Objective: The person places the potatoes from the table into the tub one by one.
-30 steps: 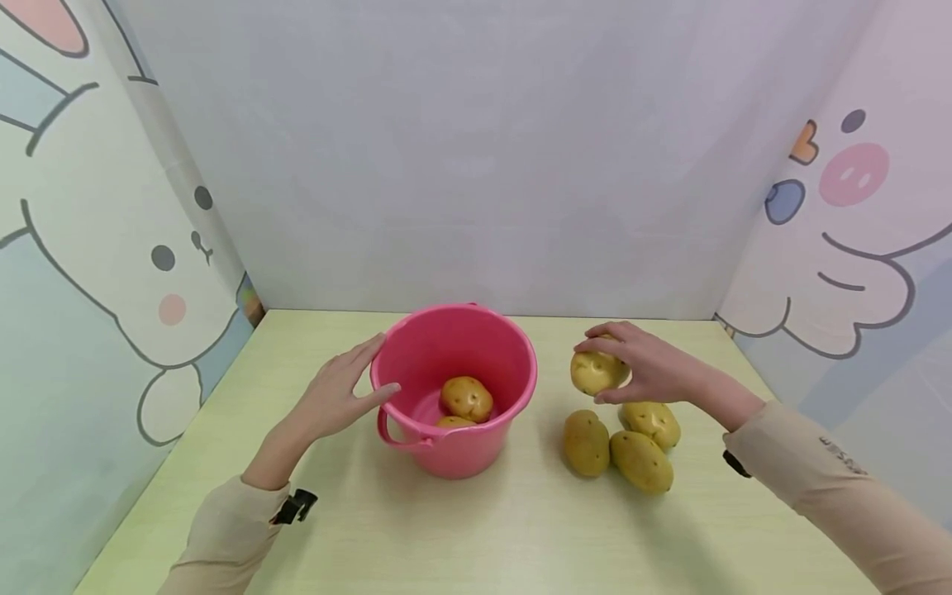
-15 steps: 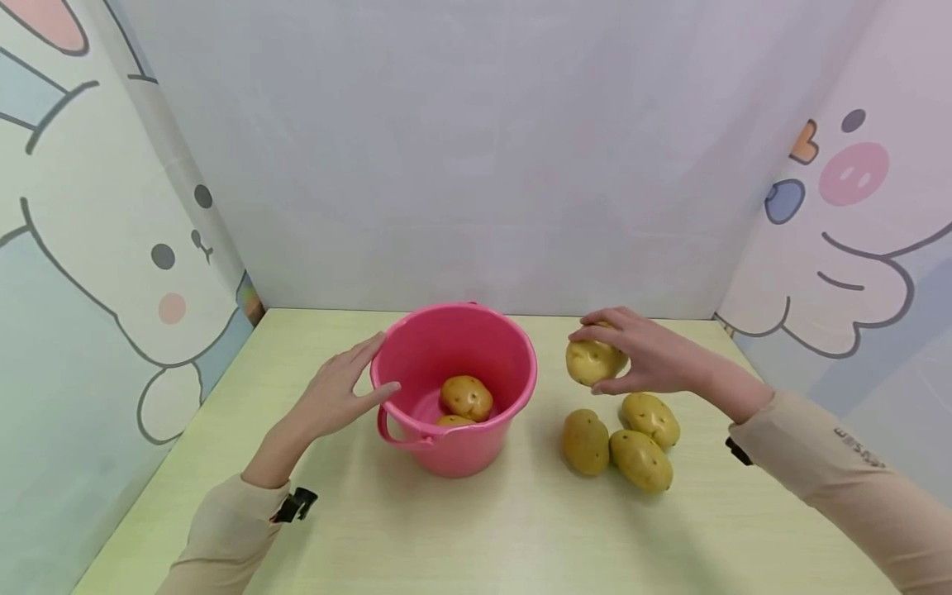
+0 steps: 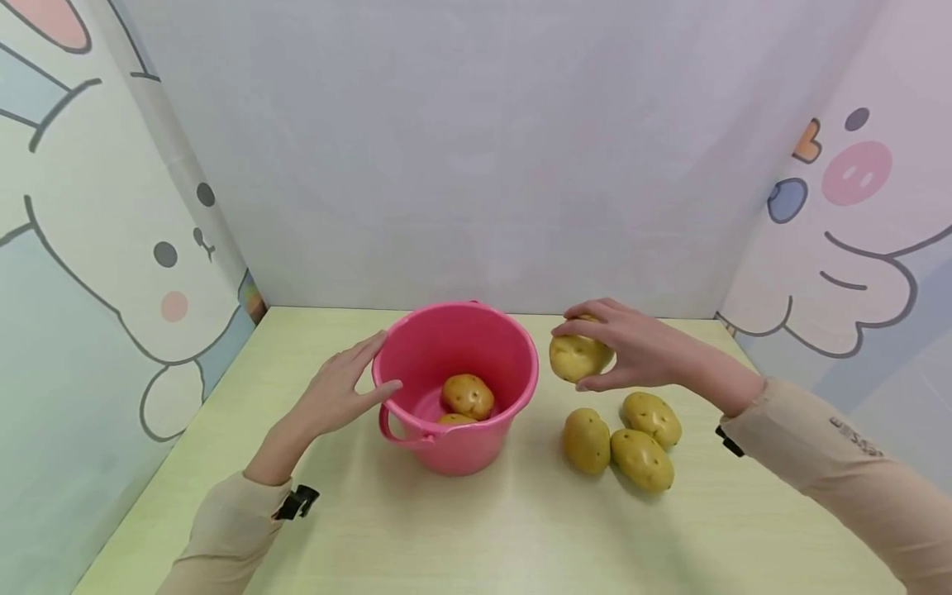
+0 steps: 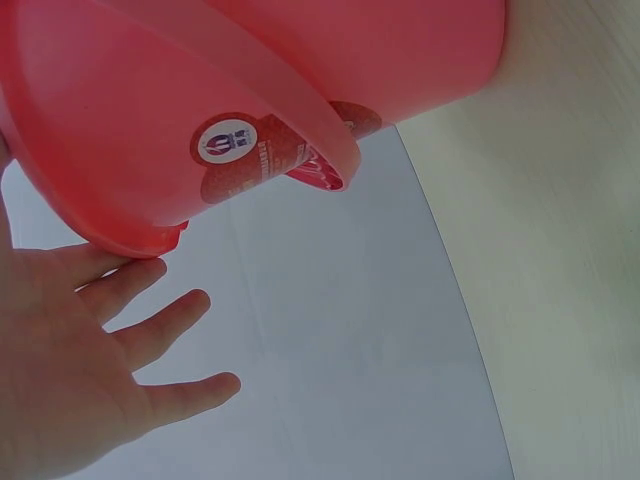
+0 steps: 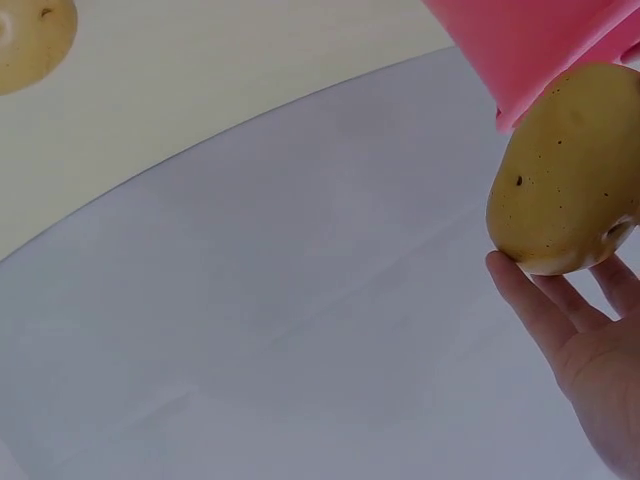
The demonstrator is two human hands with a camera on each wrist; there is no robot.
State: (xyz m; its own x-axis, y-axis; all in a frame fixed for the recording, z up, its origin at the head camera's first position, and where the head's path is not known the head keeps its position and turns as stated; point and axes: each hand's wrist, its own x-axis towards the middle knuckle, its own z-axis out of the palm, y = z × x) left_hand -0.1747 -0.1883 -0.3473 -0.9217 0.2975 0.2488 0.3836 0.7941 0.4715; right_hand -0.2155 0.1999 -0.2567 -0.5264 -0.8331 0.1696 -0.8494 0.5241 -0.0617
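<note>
A pink bucket [image 3: 454, 388] stands mid-table with two potatoes [image 3: 467, 396] inside. My left hand [image 3: 338, 388] rests against its left rim with straight fingers; the left wrist view shows the fingers [image 4: 150, 330] spread beside the bucket wall [image 4: 200, 90]. My right hand [image 3: 628, 347] grips a yellow potato [image 3: 574, 357] in the air just right of the bucket's rim. In the right wrist view that potato [image 5: 565, 170] sits on my fingertips [image 5: 530, 300] near the bucket's edge [image 5: 520, 40]. Three potatoes [image 3: 621, 442] lie on the table below my right hand.
The pale green table [image 3: 491, 529] is boxed in by a lilac back wall [image 3: 476, 149] and cartoon-printed side panels [image 3: 97, 248]. A bucket handle [image 3: 402, 434] hangs at the front left of the bucket.
My right hand has lifted the potato up and leftward, from above the pile toward the bucket's right rim. The left hand and the bucket have stayed put.
</note>
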